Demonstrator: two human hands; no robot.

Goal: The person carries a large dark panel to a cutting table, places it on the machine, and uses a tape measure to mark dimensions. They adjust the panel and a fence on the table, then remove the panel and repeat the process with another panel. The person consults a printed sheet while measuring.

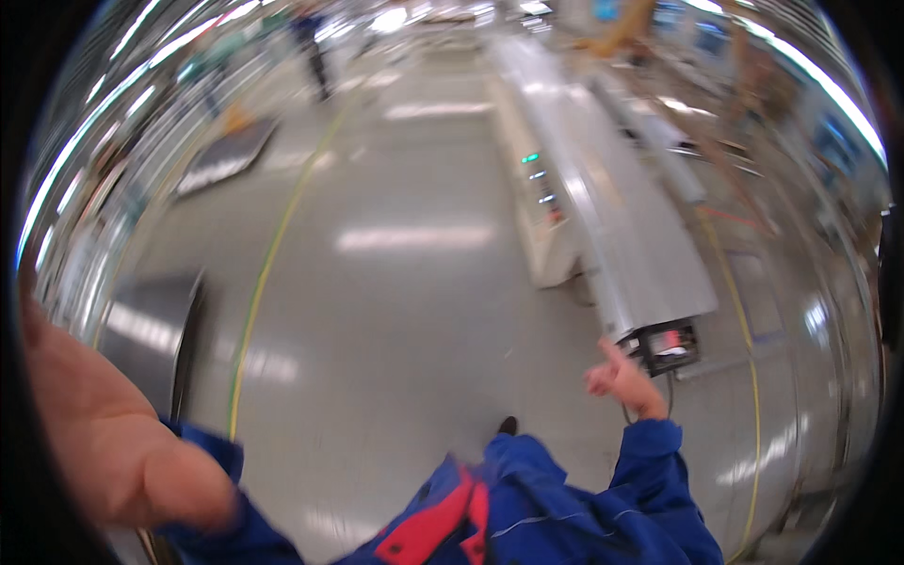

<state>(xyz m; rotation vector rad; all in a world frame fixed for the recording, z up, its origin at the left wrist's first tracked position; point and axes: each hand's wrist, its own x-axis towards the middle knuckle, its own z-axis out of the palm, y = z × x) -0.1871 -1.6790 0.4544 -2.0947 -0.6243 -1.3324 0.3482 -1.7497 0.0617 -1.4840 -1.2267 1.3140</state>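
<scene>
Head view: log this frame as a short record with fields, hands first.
Left hand: large at left rim, partly cut off; no held item visible
Right hand: index finger extended, by the near end of a long grey-topped machine; contact unclear
Machine light: green, on left side
Clothing: blue sleeves
Floor: shiny grey, yellow lines
Background: standing person, blurred

Blurred fisheye view of a workshop floor (395, 311): the left hand (118, 428) looms large at the left edge; the right hand (623, 381), one finger extended, appears near the end of a long, silver-topped machine (617, 179).
</scene>
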